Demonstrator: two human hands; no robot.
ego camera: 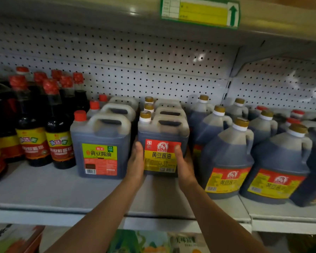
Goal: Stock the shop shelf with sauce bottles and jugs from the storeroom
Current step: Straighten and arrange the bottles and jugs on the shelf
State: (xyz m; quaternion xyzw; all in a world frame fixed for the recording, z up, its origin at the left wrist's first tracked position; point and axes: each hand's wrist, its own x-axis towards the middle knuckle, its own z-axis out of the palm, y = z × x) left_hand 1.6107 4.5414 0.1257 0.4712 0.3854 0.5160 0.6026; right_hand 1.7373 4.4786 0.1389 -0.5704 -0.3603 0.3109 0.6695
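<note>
Shelf (66, 189), grey metal, pegboard back panel (135, 70) — stock as seen from the head camera. Centre: one square jug (162, 143) of dark soy sauce, gold cap, red-and-yellow label, standing upright on the shelf at the front of a row of like jugs behind it. Left hand (136, 161) lies flat against the jug's left side, right hand (183, 163) against its right side; fingers straight and pointing up, thumbs on the label face, so the jug is pressed between the two palms rather than gripped by curled fingers. Just beside it on the left: a square jug with a green-and-yellow label (100, 147), red cap, with more of the same kind in a row behind. Further left: tall dark bottles (59, 128) with red caps, several deep. To the right: round-shouldered jugs (228, 157) with gold caps and red-and-yellow labels, standing close together in staggered rows — a few red-capped containers behind them, too blurred to identify. Overhead: the upper shelf edge carries a green-and-yellow price tag (201, 12), text unreadable. Below the shelf: printed packaging (150, 241), partly visible.
</note>
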